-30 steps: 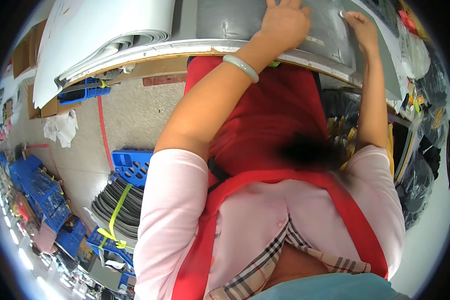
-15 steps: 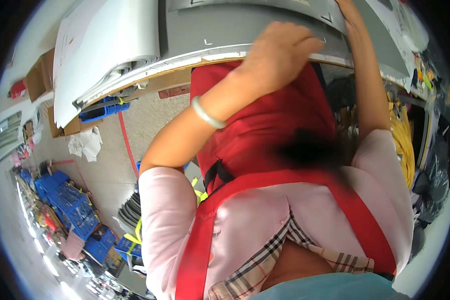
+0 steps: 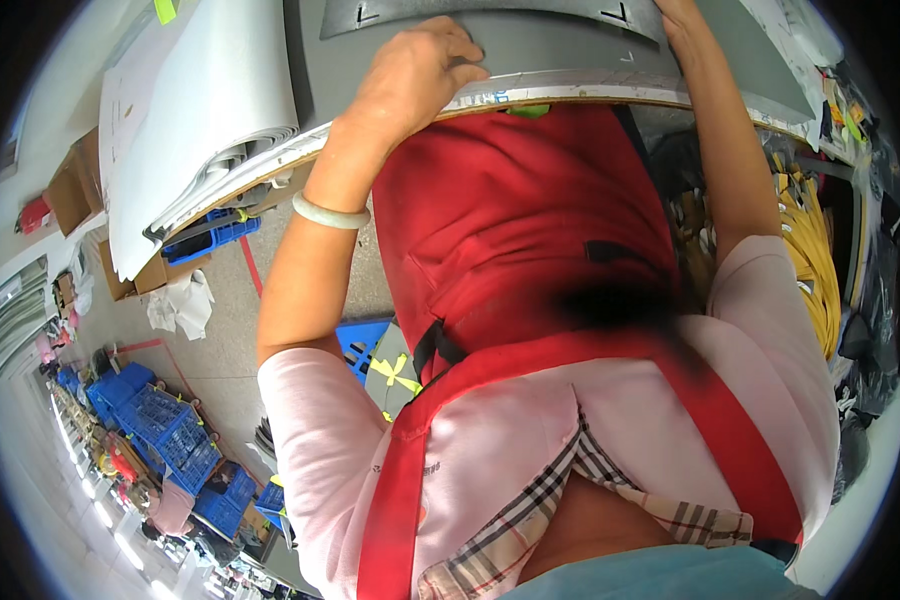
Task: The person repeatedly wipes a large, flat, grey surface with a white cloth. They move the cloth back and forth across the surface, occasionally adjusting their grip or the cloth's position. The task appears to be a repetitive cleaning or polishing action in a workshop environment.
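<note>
My left hand [image 3: 420,75], with a pale bangle [image 3: 331,212] on its wrist, is over the front edge of the worktable. Its fingers are loosely bent, the thumb is apart, and nothing shows between them. Just beyond it lies a curved dark grey strip [image 3: 490,20] with black corner marks, on a flat grey sheet [image 3: 540,55] with white corner marks. My right hand [image 3: 678,22] is at the strip's right end; its fingers are cut off by the top of the picture, so its grip is hidden.
A thick folded white sheet [image 3: 195,100] lies at the table's left. Blue crates [image 3: 160,420] stand on the floor at lower left, near cardboard boxes [image 3: 73,190]. Yellow material [image 3: 808,260] hangs below the table at right. My red apron [image 3: 520,200] is close to the table edge [image 3: 570,92].
My left hand has swung left along the table edge, and its fingers have come down by the grey strip. The right hand stays at the strip's right end. The whole view has shifted a little.
</note>
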`<act>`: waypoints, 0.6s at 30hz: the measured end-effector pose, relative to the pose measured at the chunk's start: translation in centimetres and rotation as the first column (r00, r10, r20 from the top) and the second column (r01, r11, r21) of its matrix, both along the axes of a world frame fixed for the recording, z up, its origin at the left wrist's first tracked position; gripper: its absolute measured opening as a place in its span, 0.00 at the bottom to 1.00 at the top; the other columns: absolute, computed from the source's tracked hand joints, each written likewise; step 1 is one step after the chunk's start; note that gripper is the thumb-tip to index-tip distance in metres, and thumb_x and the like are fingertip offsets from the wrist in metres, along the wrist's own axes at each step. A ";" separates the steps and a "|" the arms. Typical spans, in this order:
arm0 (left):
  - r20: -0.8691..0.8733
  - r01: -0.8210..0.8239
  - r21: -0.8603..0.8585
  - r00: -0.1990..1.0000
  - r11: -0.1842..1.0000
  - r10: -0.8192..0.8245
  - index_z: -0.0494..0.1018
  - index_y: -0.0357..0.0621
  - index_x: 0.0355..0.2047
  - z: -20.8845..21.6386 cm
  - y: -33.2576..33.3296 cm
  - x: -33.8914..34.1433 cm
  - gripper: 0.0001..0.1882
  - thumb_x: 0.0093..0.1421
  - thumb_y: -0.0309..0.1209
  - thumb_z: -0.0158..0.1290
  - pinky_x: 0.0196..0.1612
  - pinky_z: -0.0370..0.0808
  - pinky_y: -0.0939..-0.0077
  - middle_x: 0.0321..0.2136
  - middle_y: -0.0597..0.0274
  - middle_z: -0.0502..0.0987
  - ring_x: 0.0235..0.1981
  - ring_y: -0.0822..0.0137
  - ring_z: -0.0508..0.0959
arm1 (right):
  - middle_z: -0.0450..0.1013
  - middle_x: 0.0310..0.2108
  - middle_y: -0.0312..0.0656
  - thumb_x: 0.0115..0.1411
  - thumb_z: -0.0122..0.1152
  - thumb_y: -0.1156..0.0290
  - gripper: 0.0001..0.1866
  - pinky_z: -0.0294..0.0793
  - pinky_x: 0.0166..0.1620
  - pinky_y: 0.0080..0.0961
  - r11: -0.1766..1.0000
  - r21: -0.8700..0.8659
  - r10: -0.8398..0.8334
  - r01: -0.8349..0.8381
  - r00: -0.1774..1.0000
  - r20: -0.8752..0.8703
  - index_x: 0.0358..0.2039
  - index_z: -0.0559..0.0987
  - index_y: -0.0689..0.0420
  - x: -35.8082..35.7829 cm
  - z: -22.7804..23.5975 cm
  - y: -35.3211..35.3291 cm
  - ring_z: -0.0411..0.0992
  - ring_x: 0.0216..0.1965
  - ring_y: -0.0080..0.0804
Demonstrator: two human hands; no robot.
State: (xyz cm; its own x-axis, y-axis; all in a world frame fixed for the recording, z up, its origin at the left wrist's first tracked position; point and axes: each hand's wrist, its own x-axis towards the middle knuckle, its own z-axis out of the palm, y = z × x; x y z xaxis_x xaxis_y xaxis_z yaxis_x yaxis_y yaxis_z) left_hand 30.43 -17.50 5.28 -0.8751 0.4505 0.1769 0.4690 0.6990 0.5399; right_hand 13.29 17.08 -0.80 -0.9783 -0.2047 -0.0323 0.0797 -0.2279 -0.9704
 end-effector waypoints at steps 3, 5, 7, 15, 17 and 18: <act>-0.047 0.012 -0.064 0.999 0.998 -0.015 0.83 0.37 0.41 0.4 0.2 0.3 0.14 0.59 0.33 0.64 0.43 0.79 0.63 0.43 0.56 0.81 0.39 0.49 0.83 | 0.79 0.35 0.33 0.69 0.62 0.68 0.06 0.79 0.40 0.22 1.000 0.007 -0.005 0.005 1.000 0.002 0.43 0.79 0.55 0.4 0.4 -0.2 0.77 0.34 0.21; -0.079 0.027 -0.074 0.996 0.997 -0.033 0.83 0.37 0.41 0.4 -0.1 0.4 0.13 0.60 0.34 0.64 0.44 0.79 0.62 0.43 0.55 0.81 0.39 0.48 0.82 | 0.79 0.35 0.34 0.69 0.62 0.68 0.06 0.79 0.40 0.21 1.000 0.009 0.001 -0.001 1.000 0.003 0.43 0.79 0.55 0.5 0.6 -0.5 0.77 0.34 0.22; -0.118 0.055 -0.050 0.991 0.997 -0.061 0.83 0.37 0.41 0.0 -0.2 0.1 0.13 0.60 0.34 0.64 0.44 0.79 0.62 0.43 0.55 0.81 0.38 0.48 0.83 | 0.78 0.35 0.33 0.69 0.62 0.68 0.07 0.79 0.40 0.21 1.000 0.027 -0.011 0.011 1.000 -0.010 0.43 0.79 0.55 0.3 0.3 -0.2 0.76 0.34 0.21; -0.100 0.047 -0.082 0.993 0.996 -0.056 0.83 0.37 0.40 0.0 0.0 -0.3 0.13 0.59 0.34 0.65 0.42 0.79 0.63 0.42 0.55 0.82 0.37 0.48 0.83 | 0.77 0.34 0.32 0.69 0.64 0.66 0.08 0.77 0.39 0.18 0.998 0.062 -0.015 0.015 1.000 -0.004 0.43 0.78 0.55 0.6 0.5 -0.2 0.75 0.34 0.19; -0.078 0.050 -0.072 0.995 0.996 -0.055 0.83 0.37 0.40 -0.1 -0.3 -0.3 0.14 0.59 0.34 0.65 0.43 0.79 0.63 0.42 0.55 0.82 0.37 0.48 0.83 | 0.77 0.34 0.32 0.68 0.64 0.66 0.08 0.77 0.38 0.18 0.999 0.053 -0.010 0.010 1.000 -0.001 0.43 0.78 0.55 0.8 0.8 -0.8 0.75 0.33 0.19; -0.070 0.049 -0.071 0.996 0.996 -0.054 0.83 0.37 0.40 -0.1 -0.2 -0.3 0.14 0.59 0.34 0.64 0.43 0.79 0.62 0.42 0.55 0.82 0.37 0.47 0.83 | 0.77 0.34 0.32 0.68 0.64 0.66 0.08 0.77 0.38 0.18 0.998 0.054 -0.014 0.014 1.000 -0.004 0.43 0.78 0.55 0.8 0.7 -0.6 0.75 0.33 0.19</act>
State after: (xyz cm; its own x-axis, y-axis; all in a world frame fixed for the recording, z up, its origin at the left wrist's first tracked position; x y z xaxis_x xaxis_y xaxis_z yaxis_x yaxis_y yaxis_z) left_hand 30.12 -17.71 5.23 -0.8366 0.5077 0.2058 0.5411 0.7072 0.4549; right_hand 14.12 16.48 -0.06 -0.9812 -0.1889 -0.0390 0.0731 -0.1767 -0.9815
